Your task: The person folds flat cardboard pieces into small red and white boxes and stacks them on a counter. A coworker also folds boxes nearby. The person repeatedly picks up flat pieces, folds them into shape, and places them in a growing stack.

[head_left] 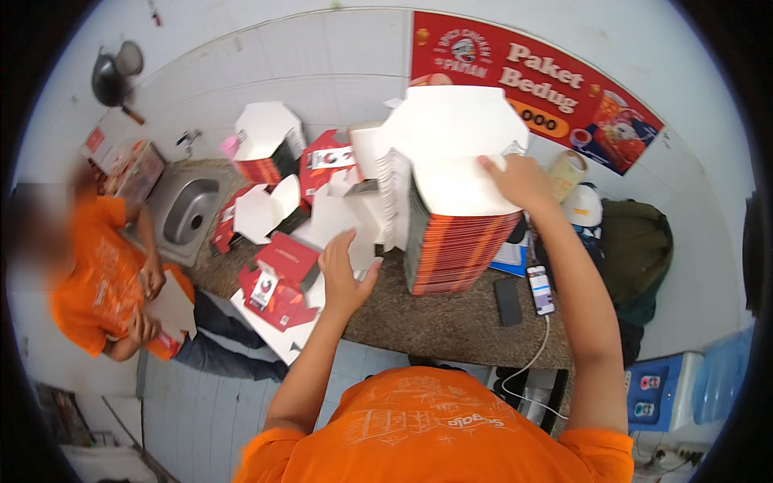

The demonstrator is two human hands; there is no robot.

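R hand [523,180] on ctn stack [463,251] — L hand [345,279] spread

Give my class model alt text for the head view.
A person's right hand touches a tall stack of red-and-white cardboard boxes on a speckled brown counter; the open left hand is empty. At left, a co-worker in an orange shirt holds pale flat card.

Bright, soft light; dark rim, curved edges.
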